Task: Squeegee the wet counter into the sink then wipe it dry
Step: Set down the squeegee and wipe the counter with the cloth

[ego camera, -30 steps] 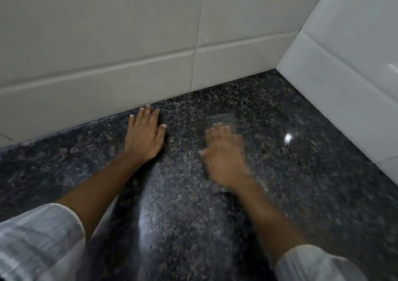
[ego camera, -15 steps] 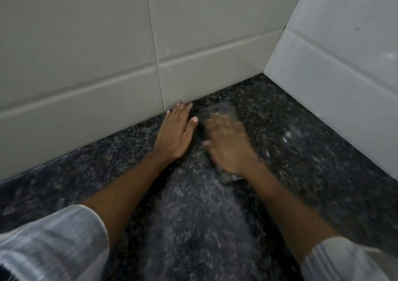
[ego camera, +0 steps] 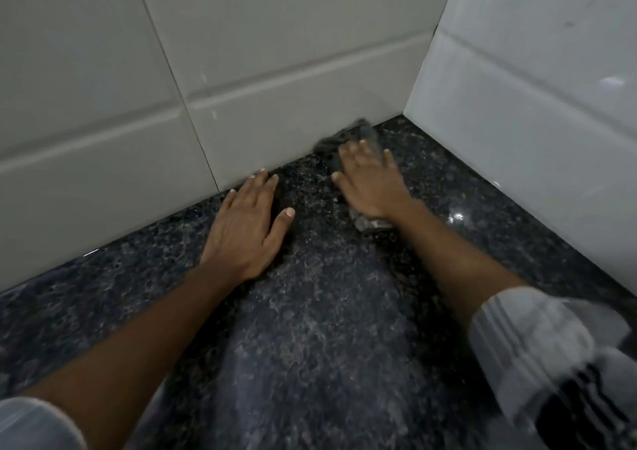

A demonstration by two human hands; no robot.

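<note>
The counter is dark speckled granite that runs into a tiled corner. My right hand presses flat on a grey cloth, which pokes out past my fingertips against the back wall and behind my wrist. The cloth lies close to the corner. My left hand rests flat on the stone to the left of it, fingers spread, fingertips almost touching the back wall, holding nothing. No squeegee and no sink are in view.
A pale tiled back wall and a glossy white side wall meet in a corner at the upper right. My striped sleeves show at the bottom edges.
My right hand has pushed the cloth away from me into the back wall near the corner. My left hand has stayed flat by the wall. The view has shifted toward the corner.
</note>
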